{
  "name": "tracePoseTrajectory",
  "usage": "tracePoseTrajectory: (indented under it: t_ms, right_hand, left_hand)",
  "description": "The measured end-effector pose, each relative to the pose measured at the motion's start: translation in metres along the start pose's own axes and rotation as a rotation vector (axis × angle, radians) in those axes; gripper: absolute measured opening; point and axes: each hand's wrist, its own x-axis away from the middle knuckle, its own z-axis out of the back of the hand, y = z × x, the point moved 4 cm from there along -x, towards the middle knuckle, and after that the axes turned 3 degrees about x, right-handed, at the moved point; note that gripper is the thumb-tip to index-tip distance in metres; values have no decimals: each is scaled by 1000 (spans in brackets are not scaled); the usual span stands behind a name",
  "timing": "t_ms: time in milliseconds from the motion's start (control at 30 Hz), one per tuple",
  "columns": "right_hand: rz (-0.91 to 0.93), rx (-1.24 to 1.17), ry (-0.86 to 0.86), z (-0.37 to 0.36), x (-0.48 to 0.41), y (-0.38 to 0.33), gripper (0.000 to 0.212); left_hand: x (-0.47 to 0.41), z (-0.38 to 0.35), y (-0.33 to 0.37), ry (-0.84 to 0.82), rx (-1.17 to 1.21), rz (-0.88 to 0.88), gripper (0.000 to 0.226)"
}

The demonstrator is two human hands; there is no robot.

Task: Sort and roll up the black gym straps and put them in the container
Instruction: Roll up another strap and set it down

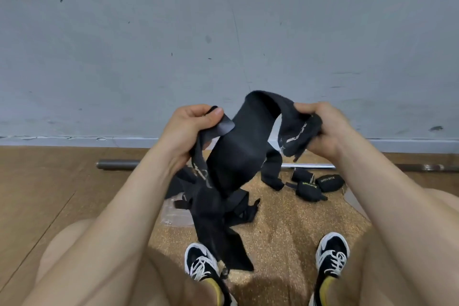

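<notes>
A long black gym strap (236,146) arches between my hands in front of the wall. My left hand (188,129) pinches one end with a shiny tab under the thumb. My right hand (320,129) grips the other end, bunched, with pale lettering showing. More of the strap hangs down to the floor between my feet. A tangled pile of black straps (238,208) lies on the floor below. Three rolled black straps (310,190) with yellow-green lettering lie to the right. A clear plastic container (173,216) shows partly under the pile, mostly hidden by my left arm.
A metal barbell bar (116,164) lies along the foot of the grey wall (223,32). The floor is wood at the left and a cork-like mat (285,226) in the middle. My two black-and-white shoes (201,263) rest on the mat, with my bare knees at both sides.
</notes>
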Motion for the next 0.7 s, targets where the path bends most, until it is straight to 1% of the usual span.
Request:
tracePoseTrajectory:
  t_ms: [33,67,133,167,200,267,300,367,400,433,467,500,567,600,633,700]
  right_hand:
    - [-2,9,-73,-3,5,0,16]
    - [8,74,-129,-7,9,0,17]
    - [17,224,-237,-16,17,1,15]
    - [7,262,-295,-21,20,2,20]
    - [-3,295,-337,-24,22,1,26]
    - [6,335,-343,-28,22,-4,38]
    - [17,330,-346,-29,22,-5,42]
    - [27,280,-373,-35,23,-6,44]
    - [18,235,-365,-37,22,-6,43]
    - [-1,170,-335,-38,19,-5,45]
    - [-33,61,-309,-40,15,-4,52]
    - [-74,-105,-296,-41,11,-2,60]
    - [-88,-443,-291,-47,2,-4,65]
    - [-65,-514,-296,-51,-5,-5,64]
    - [-39,-493,-290,-55,-13,-4,66]
    - [-31,-303,-270,-62,-25,1,72]
  left_hand:
    - [2,3,5,-41,16,-14,27]
    - [3,4,8,-83,27,-26,29]
    - [9,-1,19,-132,14,-52,22]
    - [12,-5,24,-139,-7,-54,17]
    - [13,-8,27,-145,-45,-52,22]
    - [11,-15,31,-163,-142,-30,34]
    - [11,-20,32,-185,-208,-4,34]
    - [11,-32,24,-296,-361,76,30]
    - [10,-39,18,-356,-403,125,32]
    - [10,-44,13,-382,-389,161,37]
    - [7,-45,10,-366,-329,176,43]
    - [3,-44,11,-310,-247,170,45]
    - [-9,-37,19,-131,-105,111,38]
    - [-15,-34,23,-49,-37,86,32]
    - [-21,-31,26,21,25,61,28]
    - [-36,-24,30,153,126,13,26]
